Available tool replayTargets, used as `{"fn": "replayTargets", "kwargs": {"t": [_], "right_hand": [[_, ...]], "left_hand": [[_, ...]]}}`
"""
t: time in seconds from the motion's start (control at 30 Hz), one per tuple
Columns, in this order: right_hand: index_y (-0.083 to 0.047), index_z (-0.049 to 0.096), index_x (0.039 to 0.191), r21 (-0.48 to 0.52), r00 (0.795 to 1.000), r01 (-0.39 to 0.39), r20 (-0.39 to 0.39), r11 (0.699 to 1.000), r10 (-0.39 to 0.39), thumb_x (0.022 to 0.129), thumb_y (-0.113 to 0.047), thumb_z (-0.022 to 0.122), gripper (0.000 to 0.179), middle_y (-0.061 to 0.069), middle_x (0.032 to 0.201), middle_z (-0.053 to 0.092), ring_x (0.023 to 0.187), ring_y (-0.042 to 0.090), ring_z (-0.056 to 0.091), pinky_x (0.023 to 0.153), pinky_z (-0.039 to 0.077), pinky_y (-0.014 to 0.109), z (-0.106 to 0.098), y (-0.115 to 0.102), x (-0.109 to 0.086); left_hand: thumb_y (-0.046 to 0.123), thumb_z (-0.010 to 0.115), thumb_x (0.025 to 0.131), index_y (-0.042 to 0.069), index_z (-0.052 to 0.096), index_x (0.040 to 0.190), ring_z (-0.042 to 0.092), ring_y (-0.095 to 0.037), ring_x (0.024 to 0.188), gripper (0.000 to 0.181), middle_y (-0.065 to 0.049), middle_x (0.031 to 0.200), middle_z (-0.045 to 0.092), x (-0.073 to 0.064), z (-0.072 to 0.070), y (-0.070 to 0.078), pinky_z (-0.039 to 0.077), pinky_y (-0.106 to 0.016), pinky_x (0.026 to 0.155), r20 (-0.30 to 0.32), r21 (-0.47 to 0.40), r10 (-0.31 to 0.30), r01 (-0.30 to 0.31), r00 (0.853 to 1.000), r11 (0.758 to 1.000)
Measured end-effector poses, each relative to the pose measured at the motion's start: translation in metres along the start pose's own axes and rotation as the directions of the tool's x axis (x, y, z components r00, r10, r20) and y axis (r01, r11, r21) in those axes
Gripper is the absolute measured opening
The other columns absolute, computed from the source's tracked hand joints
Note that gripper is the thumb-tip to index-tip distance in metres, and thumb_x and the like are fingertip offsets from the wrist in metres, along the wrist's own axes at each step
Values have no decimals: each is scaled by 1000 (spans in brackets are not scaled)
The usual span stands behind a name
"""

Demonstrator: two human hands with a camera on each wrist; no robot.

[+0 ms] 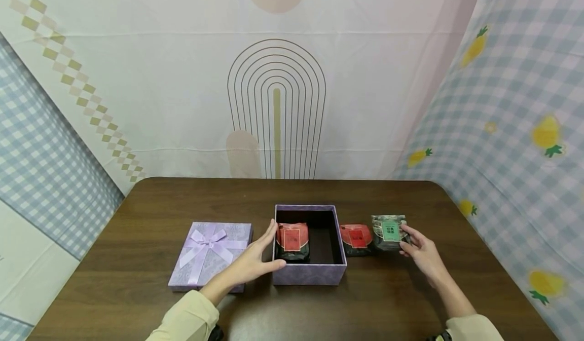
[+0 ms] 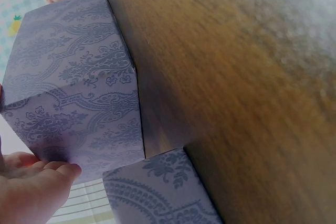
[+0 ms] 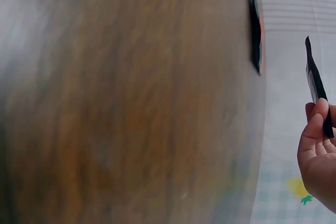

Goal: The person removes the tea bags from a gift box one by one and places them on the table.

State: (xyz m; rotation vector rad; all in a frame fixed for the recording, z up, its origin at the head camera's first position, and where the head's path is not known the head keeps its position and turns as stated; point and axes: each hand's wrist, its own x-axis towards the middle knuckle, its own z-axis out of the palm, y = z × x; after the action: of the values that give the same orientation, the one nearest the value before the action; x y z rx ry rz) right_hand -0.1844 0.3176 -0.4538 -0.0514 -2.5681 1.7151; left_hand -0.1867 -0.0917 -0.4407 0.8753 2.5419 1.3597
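Sleeves: the left sleeve [image 1: 189, 314] enters at 7 o'clock, the right sleeve [image 1: 474, 328] at 5.
Near wood: brown tabletop [image 1: 374, 300] runs between the forearms up to the box's near wall.
Left hand: the left hand [image 1: 255, 260] is at the 9 o'clock wall of the purple box [image 1: 310, 275], touching it; fingers straight, thumb spread apart from them.
Lid: the purple lid [image 1: 211, 260] with its bow lies at the box's 9 o'clock, a narrow strip of wood between their edges.
Right hand: the right hand [image 1: 422, 252], well out at the box's 3 o'clock, has thumb and fingers clamped on the right edge of the green packet [image 1: 390, 231], held off the wood.
Red pair: one red packet [image 1: 293, 241] sits inside by the 9 o'clock wall, dark floor showing at its 3 o'clock; the other red packet [image 1: 357, 239] lies just outside the 3 o'clock wall; contact cannot be told.
Far edge: wood continues beyond the box to the rounded table edge at 12, before a patterned cloth [image 1: 365, 92].
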Motion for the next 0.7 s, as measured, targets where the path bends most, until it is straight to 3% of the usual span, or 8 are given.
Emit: {"fn": "replayTargets", "kwargs": {"t": [0.23,0.5,0.7], "right_hand": [[12,29,136,-44,999,-32,34,999,33,90,4,47,50,35,133,34,73,-2,58,66,50,22,-8,12,3],[13,30,135,-171,992,-14,121,985,35,90,4,47,49,39,136,28,75,8,59,65,51,26,-17,14,13],[15,29,135,-204,986,-35,153,978,67,91,3,46,49,37,130,36,72,10,57,63,50,26,-19,19,15]], "left_hand": [[30,66,83,-3,15,144,18,-38,133,86,-20,150,6,0,0,-1,22,-55,104,1,-4,-3,3,1000,1000],[32,67,82,-2,14,144,16,-35,134,88,-17,150,5,-1,-2,-1,21,-53,105,-8,-1,-19,19,1000,1000],[32,66,82,-3,14,144,17,-36,134,88,-19,150,5,1,0,-1,21,-53,105,-5,-3,-11,11,1000,1000]]}}
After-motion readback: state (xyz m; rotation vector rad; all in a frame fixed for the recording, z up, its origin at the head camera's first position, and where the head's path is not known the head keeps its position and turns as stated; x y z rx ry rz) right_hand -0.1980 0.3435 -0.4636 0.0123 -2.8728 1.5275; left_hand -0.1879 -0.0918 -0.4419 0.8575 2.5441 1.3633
